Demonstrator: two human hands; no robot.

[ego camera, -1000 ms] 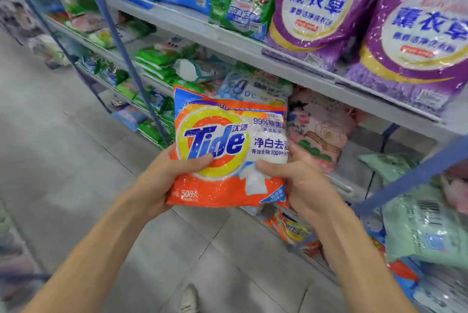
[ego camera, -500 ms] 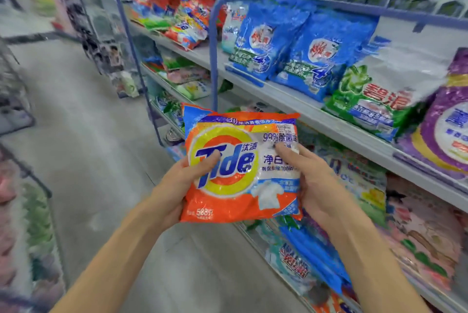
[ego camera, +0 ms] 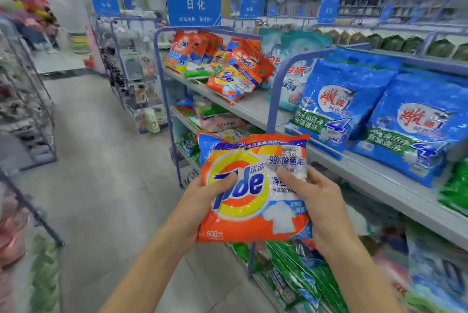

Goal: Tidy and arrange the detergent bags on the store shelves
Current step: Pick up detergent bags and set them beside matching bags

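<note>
Both hands are holding the orange Tide bag [ego camera: 253,188] up in the aisle, off every shelf, with its printed face turned toward the camera and the bag sitting upright, tipped just a touch. The left hand [ego camera: 200,204] is gripping the bag's left edge, its thumb [ego camera: 225,181] lying across the logo, while the rest of its fingers are wrapping behind the pack, out of sight. The right hand [ego camera: 316,201] is gripping the right side, thumb [ego camera: 286,176] pressing into the white print and the fingers curling round the edge to pinch the plastic. Behind the bag, the top shelf [ego camera: 253,110] is running away to the left; big blue detergent bags [ego camera: 339,100] are leaning along its front edge at the near end, teal bags [ego camera: 291,64] are standing beside them, and more orange bags [ego camera: 233,74] are slumping in a heap toward the far end. Green bags [ego camera: 298,269] are lying on a lower shelf under the right wrist. The grey floor [ego camera: 101,160] is stretching off on the left.
</note>
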